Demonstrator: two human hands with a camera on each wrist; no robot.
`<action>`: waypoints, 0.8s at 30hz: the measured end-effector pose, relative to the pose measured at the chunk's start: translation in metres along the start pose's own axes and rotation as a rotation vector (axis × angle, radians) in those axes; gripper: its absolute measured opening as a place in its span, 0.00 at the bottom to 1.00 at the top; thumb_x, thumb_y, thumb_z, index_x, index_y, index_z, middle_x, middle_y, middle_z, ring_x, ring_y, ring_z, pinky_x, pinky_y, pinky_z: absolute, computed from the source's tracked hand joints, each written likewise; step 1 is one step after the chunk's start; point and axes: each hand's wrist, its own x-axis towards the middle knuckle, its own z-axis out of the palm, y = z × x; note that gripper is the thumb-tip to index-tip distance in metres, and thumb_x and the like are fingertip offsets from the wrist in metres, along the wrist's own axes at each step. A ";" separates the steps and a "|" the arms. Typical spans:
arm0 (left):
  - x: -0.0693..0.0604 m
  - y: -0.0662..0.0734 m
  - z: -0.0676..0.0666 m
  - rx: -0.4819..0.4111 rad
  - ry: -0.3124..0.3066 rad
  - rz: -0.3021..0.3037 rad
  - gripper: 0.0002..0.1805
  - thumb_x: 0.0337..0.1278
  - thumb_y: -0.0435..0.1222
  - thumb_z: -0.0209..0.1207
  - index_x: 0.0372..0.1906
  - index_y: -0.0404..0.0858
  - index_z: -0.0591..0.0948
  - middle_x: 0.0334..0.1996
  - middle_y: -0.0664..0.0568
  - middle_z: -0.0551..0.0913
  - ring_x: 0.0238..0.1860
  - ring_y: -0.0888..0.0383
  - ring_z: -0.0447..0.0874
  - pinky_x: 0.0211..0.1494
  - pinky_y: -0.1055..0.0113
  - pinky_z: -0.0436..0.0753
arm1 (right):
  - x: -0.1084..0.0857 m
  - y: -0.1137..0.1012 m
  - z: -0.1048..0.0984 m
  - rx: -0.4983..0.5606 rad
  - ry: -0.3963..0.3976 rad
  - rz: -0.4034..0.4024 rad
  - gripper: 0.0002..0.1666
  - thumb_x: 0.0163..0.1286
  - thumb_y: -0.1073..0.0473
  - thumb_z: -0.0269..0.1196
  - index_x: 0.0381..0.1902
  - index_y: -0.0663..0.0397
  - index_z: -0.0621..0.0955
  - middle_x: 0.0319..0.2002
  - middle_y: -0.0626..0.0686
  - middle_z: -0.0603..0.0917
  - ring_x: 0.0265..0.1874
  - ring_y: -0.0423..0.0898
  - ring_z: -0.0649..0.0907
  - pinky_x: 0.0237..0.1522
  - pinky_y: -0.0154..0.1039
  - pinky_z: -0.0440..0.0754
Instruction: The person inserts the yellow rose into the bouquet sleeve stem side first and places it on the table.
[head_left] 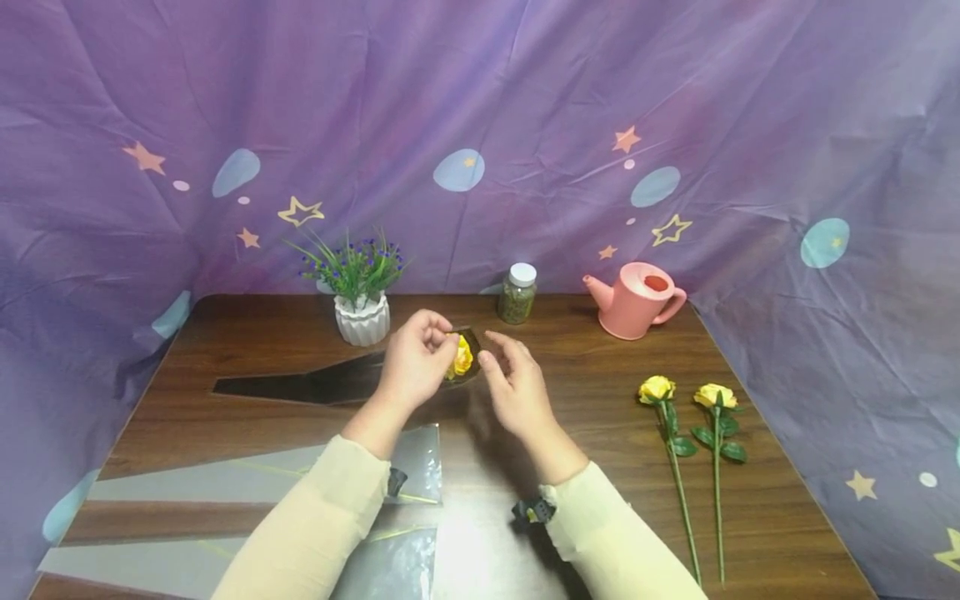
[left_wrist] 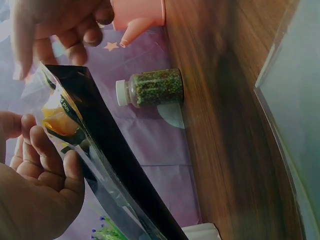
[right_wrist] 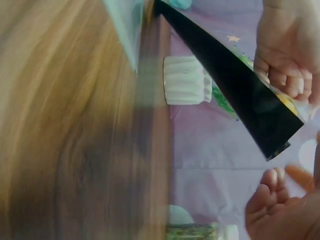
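Note:
A black flower sleeve with a clear front (head_left: 330,383) (left_wrist: 117,140) (right_wrist: 240,95) is held up off the table, a yellow rose (head_left: 462,357) (left_wrist: 62,122) showing at its wide mouth. The left hand (head_left: 416,360) (left_wrist: 42,185) (right_wrist: 290,45) pinches the clear film beside the rose with thumb and curled fingers; the exact pinch is partly hidden. Just right of the mouth is the right hand (head_left: 521,387) (left_wrist: 65,27) (right_wrist: 282,212), fingers loosely bent and apart from the sleeve, holding nothing.
Two flat sleeves (head_left: 202,477) (head_left: 397,567) lie at front left. Two yellow roses (head_left: 657,390) (head_left: 715,396) lie at right. Along the back stand a white potted plant (head_left: 363,321), a jar (head_left: 517,296) and a pink watering can (head_left: 632,304).

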 end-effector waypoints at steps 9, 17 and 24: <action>-0.001 -0.008 -0.003 0.171 0.009 -0.001 0.07 0.64 0.34 0.67 0.43 0.36 0.82 0.26 0.50 0.87 0.26 0.55 0.82 0.35 0.59 0.82 | 0.021 0.010 0.025 0.261 -0.149 0.228 0.11 0.71 0.71 0.62 0.48 0.75 0.82 0.26 0.55 0.86 0.20 0.38 0.78 0.24 0.31 0.76; -0.007 -0.033 -0.035 0.450 -0.083 -0.112 0.34 0.58 0.50 0.74 0.65 0.37 0.80 0.60 0.41 0.85 0.60 0.40 0.82 0.62 0.41 0.77 | 0.026 0.022 0.045 0.177 -0.227 0.238 0.15 0.70 0.72 0.63 0.52 0.76 0.82 0.29 0.60 0.87 0.21 0.39 0.79 0.26 0.32 0.79; -0.014 -0.072 -0.068 0.632 -0.306 -0.277 0.48 0.56 0.46 0.75 0.78 0.35 0.67 0.81 0.35 0.59 0.78 0.29 0.57 0.73 0.28 0.62 | 0.019 0.036 0.058 0.224 -0.303 0.359 0.21 0.75 0.70 0.60 0.63 0.75 0.78 0.35 0.68 0.89 0.23 0.50 0.88 0.24 0.34 0.82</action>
